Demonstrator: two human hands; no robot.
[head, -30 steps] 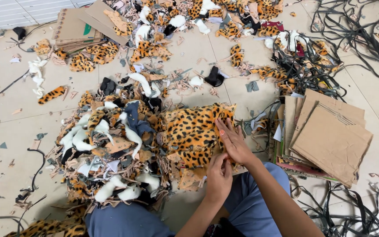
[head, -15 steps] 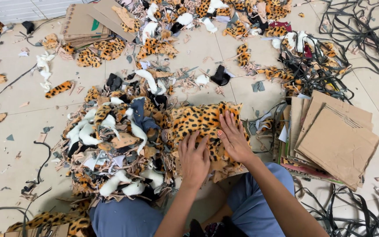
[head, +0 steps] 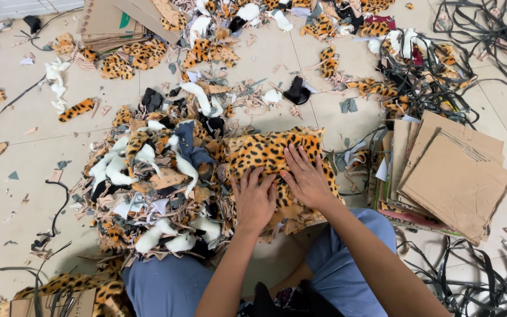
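On the tiled floor in front of your knees, both your hands lie flat, palms down, on a piece of leopard-print plush fabric [head: 277, 161]. Your left hand [head: 254, 199] rests on the near left part of it, fingers spread and pointing away from you. Your right hand [head: 305, 176] lies just beside it, a little farther forward, with fingers also pointing away and slightly to the left. The two hands are open and close together, almost touching at the thumbs; they press on the fabric and do not grip it.

The fabric is roughly rectangular, and its long axis runs from left to right across your view, a little tilted. Most of it lies under and beyond your fingertips. Its left edge touches a big heap of mixed fabric scraps [head: 154, 188], white, blue, black and spotted. To the right, well apart from your hands, lies a stack of brown cardboard sheets [head: 456, 182], and black straps [head: 476, 276] lie tangled near it.
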